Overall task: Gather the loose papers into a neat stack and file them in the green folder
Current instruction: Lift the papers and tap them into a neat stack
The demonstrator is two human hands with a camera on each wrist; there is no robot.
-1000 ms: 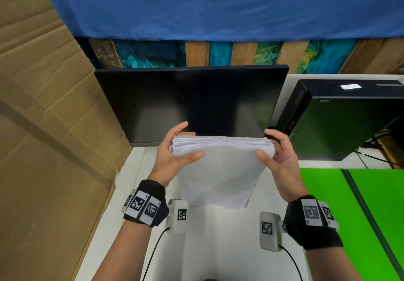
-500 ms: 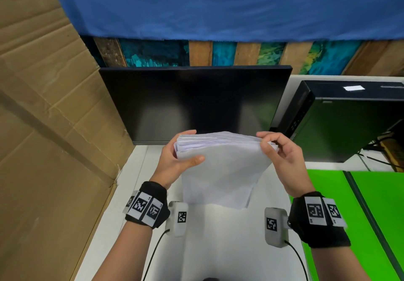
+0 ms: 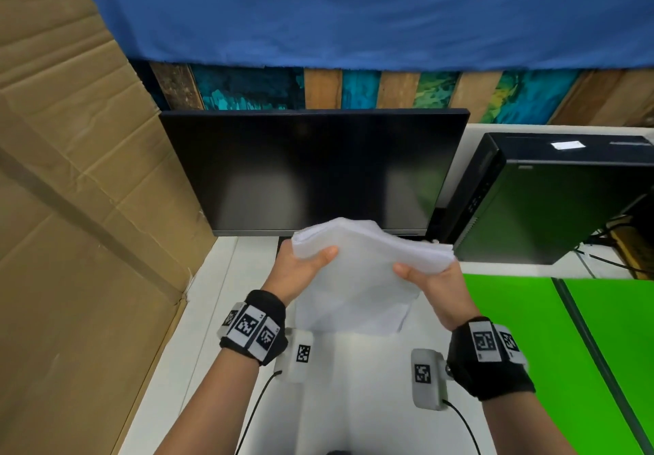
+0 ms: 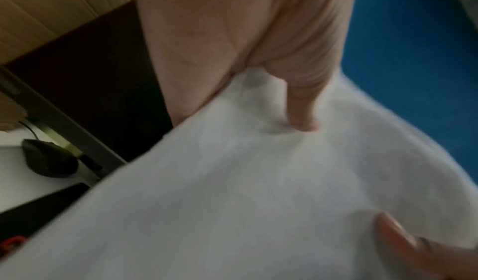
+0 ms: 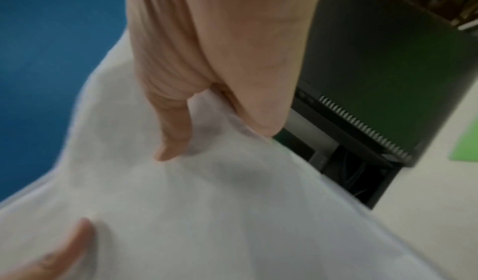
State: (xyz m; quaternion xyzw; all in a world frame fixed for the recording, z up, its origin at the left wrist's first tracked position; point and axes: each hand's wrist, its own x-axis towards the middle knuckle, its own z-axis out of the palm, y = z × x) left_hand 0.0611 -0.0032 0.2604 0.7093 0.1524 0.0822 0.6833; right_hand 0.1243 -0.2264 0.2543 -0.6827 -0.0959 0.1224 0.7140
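Note:
A stack of white papers (image 3: pixel 357 274) is held upright above the white desk (image 3: pixel 354 401), its top edge tilted down to the right and bulging. My left hand (image 3: pixel 300 267) grips the stack's upper left corner, thumb on the near face. My right hand (image 3: pixel 431 277) grips the upper right corner the same way. The papers (image 4: pixel 258 192) fill the left wrist view, with my left thumb pressed into them. In the right wrist view the papers (image 5: pixel 207 212) bend under my right thumb. The green folder (image 3: pixel 552 348) lies open flat on the desk at the right.
A dark monitor (image 3: pixel 318 171) stands right behind the papers. A black computer case (image 3: pixel 552 199) sits at the back right. A tall cardboard sheet (image 3: pixel 70 224) walls the left side. A black mouse (image 4: pixel 49 157) lies on the desk near the monitor base.
The stack has tipped clockwise: its right corner dropped with my right hand, which shifted from pinching over the top edge to gripping the corner. The top edge now bulges.

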